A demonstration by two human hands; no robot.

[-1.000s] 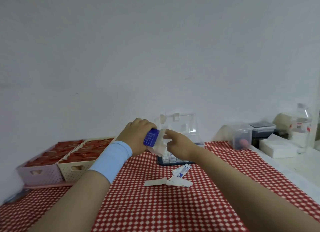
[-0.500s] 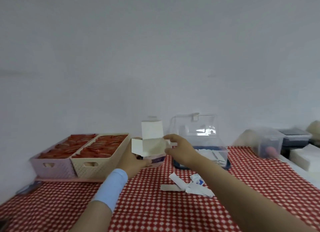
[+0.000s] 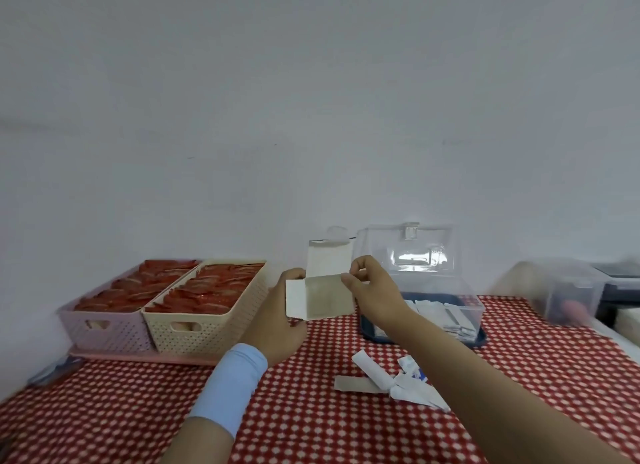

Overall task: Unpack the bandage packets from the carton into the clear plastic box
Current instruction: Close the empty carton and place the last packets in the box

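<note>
Both hands hold a small white carton point(image 3: 320, 295) with its flaps open, just above the red checked tablecloth point(image 3: 138, 411). My left hand point(image 3: 280, 321), with a light blue wristband, grips the carton from the left and below. My right hand point(image 3: 372, 292) pinches its right edge near the top flap. Right behind it stands the clear plastic box point(image 3: 474, 311) with its lid raised; several white bandage packets point(image 3: 446, 316) lie inside. More white packets and paper strips point(image 3: 391, 382) lie loose on the cloth in front.
Two woven baskets, one lilac point(image 3: 104, 328) and one cream point(image 3: 204, 328), full of red packets, stand at the left on a pink tray. A blurred clear container point(image 3: 571, 290) and a dark box point(image 3: 620, 287) sit at the far right. A white wall lies behind.
The carton was turned from its blue end facing me to its open flaps facing me, and the view shifted left. My right hand stays pinched on the carton's right edge.
</note>
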